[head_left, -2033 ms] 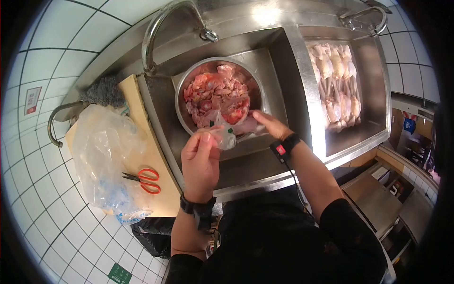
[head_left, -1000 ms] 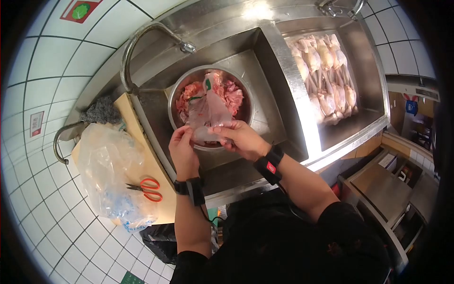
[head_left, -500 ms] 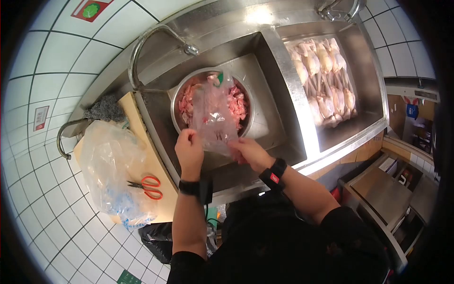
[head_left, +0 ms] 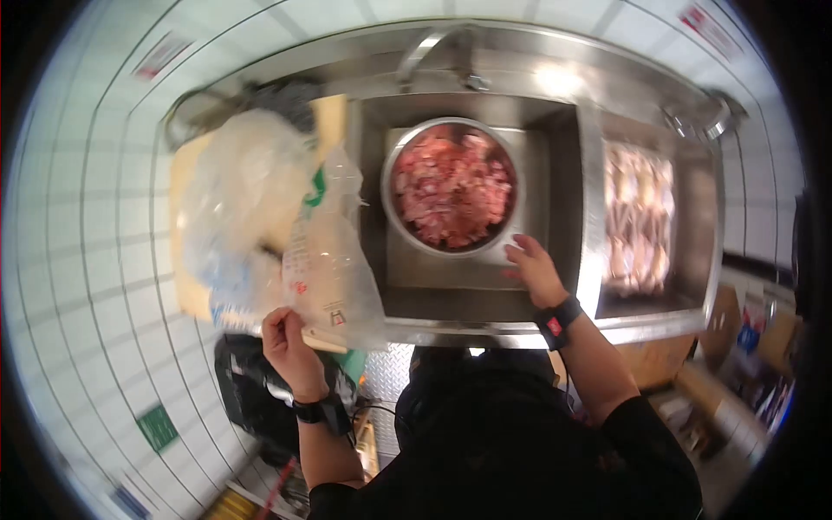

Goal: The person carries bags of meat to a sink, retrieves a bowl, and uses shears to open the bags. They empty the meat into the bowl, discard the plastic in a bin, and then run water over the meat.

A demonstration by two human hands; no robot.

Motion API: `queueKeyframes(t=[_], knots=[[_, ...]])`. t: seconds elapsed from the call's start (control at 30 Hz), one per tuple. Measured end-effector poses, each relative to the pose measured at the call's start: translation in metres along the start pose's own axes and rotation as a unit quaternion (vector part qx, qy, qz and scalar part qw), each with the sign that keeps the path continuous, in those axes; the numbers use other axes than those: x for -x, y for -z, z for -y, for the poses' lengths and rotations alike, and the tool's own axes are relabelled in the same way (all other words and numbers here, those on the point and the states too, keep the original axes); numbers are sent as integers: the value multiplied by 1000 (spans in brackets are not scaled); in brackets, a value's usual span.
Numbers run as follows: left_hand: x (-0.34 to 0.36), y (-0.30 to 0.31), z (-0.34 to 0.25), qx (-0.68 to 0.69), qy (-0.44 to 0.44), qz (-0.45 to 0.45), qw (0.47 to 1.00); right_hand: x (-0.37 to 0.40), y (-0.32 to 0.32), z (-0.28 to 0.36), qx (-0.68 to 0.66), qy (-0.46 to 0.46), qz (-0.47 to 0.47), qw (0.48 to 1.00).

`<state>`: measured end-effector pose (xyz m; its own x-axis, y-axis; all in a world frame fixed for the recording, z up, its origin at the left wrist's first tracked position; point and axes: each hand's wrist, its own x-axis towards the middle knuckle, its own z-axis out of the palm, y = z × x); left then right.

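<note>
My left hand [head_left: 293, 347] pinches the lower corner of a clear plastic bag [head_left: 334, 269] with red and green print. The bag spreads over the front of the cutting board [head_left: 334, 121] and the sink's left edge. My right hand [head_left: 533, 269] is over the sink, its fingers apart and holding nothing. Just beyond it stands a round metal bowl [head_left: 517, 195] filled with pieces of raw pink meat [head_left: 451, 186]. The scissors seen earlier on the board are mostly hidden now.
A large clear bag [head_left: 247, 182] lies on the board. In the right-hand sink basin [head_left: 693, 234] whole plucked birds [head_left: 639, 217] lie in rows. A faucet [head_left: 425, 56] arches behind the bowl, and a dark bag [head_left: 247, 381] sits below the board.
The printed bag has moved from over the bowl leftward to the board, held by my left hand. My right hand has let go of it. The camera view has turned.
</note>
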<state>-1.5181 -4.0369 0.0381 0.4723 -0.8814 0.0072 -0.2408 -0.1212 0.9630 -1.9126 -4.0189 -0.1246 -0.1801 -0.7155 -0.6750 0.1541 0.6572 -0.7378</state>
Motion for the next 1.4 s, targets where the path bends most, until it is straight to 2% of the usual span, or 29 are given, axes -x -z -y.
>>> queueKeyframes(t=[0.17, 0.23, 0.27, 0.3, 0.33, 0.4, 0.43, 0.47, 0.5, 0.53, 0.57, 0.6, 0.63, 0.67, 0.7, 0.73, 0.77, 0.8, 0.83, 0.87, 0.93, 1.03, 1.1, 1.13, 1.2, 1.27, 1.33, 1.37, 1.4], knots=[[71, 165, 4, 87, -16, -253, 964, -2, -15, 35, 9, -25, 95, 995], [105, 210, -9, -44, -1, -376, 926, -11, -27, 63, 20, -8, 107, 994], [122, 245, 4, 27, -15, -411, 911, -29, -31, 70, 9, 40, 124, 991], [138, 267, 2, 17, 8, -427, 904, -47, -30, 80, -2, 88, 137, 987], [152, 314, 32, 8, -1, -454, 891, -60, -38, 97, -3, 130, 113, 985], [162, 348, 40, -41, 66, -520, 851, -93, -48, 141, 31, 145, 104, 984], [166, 393, 81, -50, 65, -543, 836, -144, -41, 134, 82, 201, 50, 975], [176, 459, 135, -41, 107, -545, 831, -154, -38, 156, 130, 239, 24, 962], [170, 463, 134, -175, 250, -531, 790, -154, -44, 177, 173, 287, -37, 941], [164, 467, 129, -307, 381, -495, 718, -153, -45, 198, 224, 301, -74, 924], [154, 459, 132, -309, 382, -489, 721, -158, -45, 213, 272, 310, -111, 904], [140, 448, 136, -396, 310, -489, 713, -177, -44, 219, 273, 306, -118, 904], [127, 434, 142, -477, 233, -482, 697, -204, -40, 218, 300, 344, -175, 872], [105, 403, 146, -450, 131, -461, 754, -223, -36, 216, 327, 379, -229, 835], [83, 385, 158, -407, 33, -315, 857, -223, -36, 222, 331, 372, -231, 836], [55, 276, 85, -239, 50, -326, 913, -214, -36, 234, 333, 329, -185, 864], [36, 229, 64, -57, 118, -252, 959, -208, -40, 238, 331, 284, -138, 889], [17, 190, 77, -50, 43, -177, 982, -212, -43, 234, 330, 274, -140, 892], [1, 137, 48, 24, 81, -67, 994, -217, -45, 229, 351, 305, -130, 876], [-11, 95, 40, 22, 70, 3, 997, -219, -46, 223, 370, 335, -122, 858], [-38, 10, 20, 58, 57, 157, 984, -194, -56, 225, 364, 338, -108, 861], [-84, -94, -1, 44, 99, 247, 963, -189, -64, 211, 398, 325, -83, 854], [-107, -152, -11, 69, 177, 286, 939, -188, -69, 205, 411, 327, -80, 847], [-114, -172, -11, 62, 175, 317, 930, -182, -73, 203, 424, 332, -82, 839], [-133, -215, -9, 114, 154, 317, 929, -180, -78, 201, 416, 339, -91, 839], [-137, -245, -12, 96, 129, 330, 930, -169, -83, 203, 415, 335, -85, 842], [-143, -265, -12, 85, 150, 347, 922, -163, -89, 198, 350, 353, -141, 856], [-144, -272, -12, 87, 162, 345, 920, -175, -93, 192, 376, 363, -157, 838], [-146, -277, -12, 87, 172, 341, 920, -173, -93, 193, 368, 352, -150, 848]])
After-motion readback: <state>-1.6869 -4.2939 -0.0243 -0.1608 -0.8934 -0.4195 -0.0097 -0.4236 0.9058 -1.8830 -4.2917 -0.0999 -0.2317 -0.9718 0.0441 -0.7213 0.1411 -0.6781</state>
